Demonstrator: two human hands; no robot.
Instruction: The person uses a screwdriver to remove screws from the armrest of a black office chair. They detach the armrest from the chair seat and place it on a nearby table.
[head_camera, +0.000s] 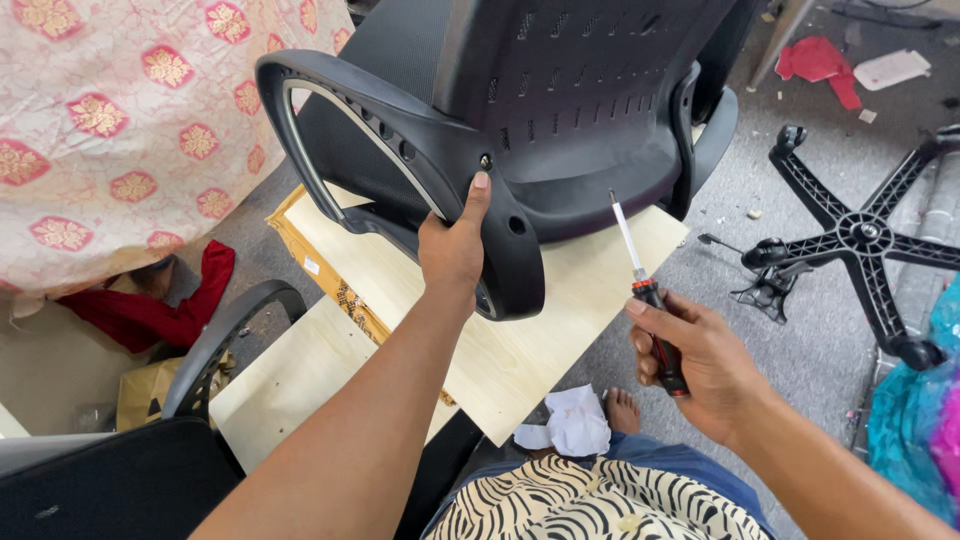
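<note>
Item: black armrest (400, 150) of an office chair (580, 110), lying on pale wooden boards (520, 340). My left hand (452, 245) grasps the armrest's lower bracket, thumb pointing to 12 o'clock at a screw hole (486, 161). My right hand (700, 365), at 4 o'clock from the left, is clenched around a screwdriver (645, 290) (tip aimed toward 11 o'clock, short of the chair). Star base (860, 235) on the floor at 3 o'clock.

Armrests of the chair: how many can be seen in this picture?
3. One armrest is gripped by the left hand; a second is on the chair's far side; a third, loose one lies lower left. More may be hidden.
</note>
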